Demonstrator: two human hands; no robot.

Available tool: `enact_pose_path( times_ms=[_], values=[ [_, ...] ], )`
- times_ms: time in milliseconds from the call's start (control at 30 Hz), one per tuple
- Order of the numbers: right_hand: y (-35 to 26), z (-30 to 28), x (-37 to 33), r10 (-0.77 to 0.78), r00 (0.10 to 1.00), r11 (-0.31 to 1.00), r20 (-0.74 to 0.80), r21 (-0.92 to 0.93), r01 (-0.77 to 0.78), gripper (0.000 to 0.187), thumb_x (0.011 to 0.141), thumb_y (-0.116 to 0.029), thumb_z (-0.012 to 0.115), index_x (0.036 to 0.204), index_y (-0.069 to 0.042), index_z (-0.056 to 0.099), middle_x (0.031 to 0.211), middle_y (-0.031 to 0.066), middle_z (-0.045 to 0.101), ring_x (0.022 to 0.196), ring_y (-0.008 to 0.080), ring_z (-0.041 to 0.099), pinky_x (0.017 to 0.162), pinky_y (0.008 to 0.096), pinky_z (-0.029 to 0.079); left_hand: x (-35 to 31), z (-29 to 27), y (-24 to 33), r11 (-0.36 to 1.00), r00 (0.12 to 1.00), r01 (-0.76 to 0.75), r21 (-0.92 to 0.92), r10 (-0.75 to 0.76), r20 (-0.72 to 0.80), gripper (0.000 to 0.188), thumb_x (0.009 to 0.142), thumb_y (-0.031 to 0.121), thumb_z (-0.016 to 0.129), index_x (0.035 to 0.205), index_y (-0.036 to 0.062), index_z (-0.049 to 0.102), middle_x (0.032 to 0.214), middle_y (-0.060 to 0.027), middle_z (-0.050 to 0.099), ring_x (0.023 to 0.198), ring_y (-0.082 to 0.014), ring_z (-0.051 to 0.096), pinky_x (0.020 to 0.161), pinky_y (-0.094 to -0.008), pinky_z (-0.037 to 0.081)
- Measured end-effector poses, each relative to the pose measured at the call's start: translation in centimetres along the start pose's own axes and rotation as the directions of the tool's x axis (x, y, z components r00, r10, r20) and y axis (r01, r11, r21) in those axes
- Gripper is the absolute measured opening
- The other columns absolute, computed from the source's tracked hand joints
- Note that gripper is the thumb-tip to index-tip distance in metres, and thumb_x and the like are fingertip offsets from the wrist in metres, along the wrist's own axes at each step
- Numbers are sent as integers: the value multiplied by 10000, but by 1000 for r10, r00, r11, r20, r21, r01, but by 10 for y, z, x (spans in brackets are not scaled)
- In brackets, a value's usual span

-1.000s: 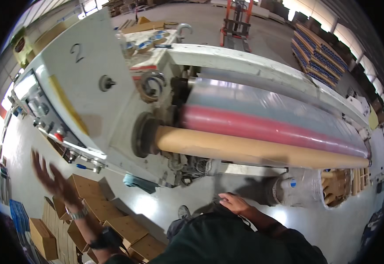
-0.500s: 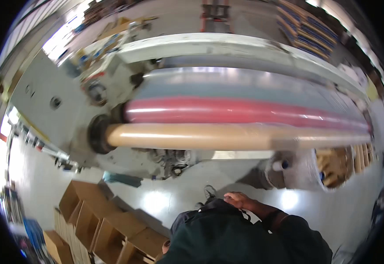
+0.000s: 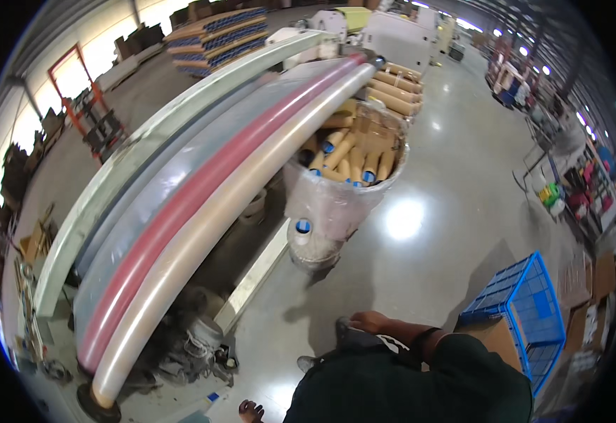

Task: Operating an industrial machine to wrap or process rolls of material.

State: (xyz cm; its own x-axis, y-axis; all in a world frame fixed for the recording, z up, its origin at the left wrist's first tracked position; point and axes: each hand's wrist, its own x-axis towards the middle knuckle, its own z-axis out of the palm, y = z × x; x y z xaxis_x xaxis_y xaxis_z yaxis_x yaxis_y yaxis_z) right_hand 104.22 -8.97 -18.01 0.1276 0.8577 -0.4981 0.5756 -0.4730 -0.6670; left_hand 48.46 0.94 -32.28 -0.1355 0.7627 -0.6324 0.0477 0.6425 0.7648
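My left hand point(image 3: 250, 410), at the lower edge, has loosely curled fingers with nothing seen in them. My right hand point(image 3: 369, 322) hangs by my waist, lower centre; I cannot tell whether its fingers grip anything. The pale roll point(image 3: 195, 243) slants from lower left to upper centre, alongside the red roll point(image 3: 198, 190). Beside it, I judge light, flat fingers best, since its surface looks easily creased. A wrapped tub point(image 3: 332, 201) of tubes point(image 3: 354, 155) crowds its upper end; clutter point(image 3: 202, 349) lies below. A blue crate point(image 3: 499, 283) stands lower right.
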Motion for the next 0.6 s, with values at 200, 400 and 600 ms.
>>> enact_pose_path(
  times_ms=[200,400,600],
  values=[
    [144,15,-55,-99,974,995,-203,-3,100,454,929,-385,480,1167,-12,583,1108,198,624,1002,325,617,835,418,487,96,94,1,554,276,785,-277,87,957,286,779,46,593,1059,38,536,875,-111,603,778,-264,602,541,-448,482],
    [197,-44,-160,636,759,607,-138,698,-381,500,903,-413,506,1095,36,611,1004,176,659,822,258,671,750,375,508,3,335,110,923,846,-151,354,-64,530,408,771,71,660,1147,12,515,935,-122,626,733,-269,652,608,-350,553],
    [267,-74,-179,742,666,311,-75,919,-243,438,919,-366,510,1132,12,567,913,119,635,711,228,640,628,340,515,-74,488,174,852,779,-271,447,-78,622,449,830,155,638,1228,-1,501,949,-101,635,746,-178,646,601,-268,506]
  ],
)
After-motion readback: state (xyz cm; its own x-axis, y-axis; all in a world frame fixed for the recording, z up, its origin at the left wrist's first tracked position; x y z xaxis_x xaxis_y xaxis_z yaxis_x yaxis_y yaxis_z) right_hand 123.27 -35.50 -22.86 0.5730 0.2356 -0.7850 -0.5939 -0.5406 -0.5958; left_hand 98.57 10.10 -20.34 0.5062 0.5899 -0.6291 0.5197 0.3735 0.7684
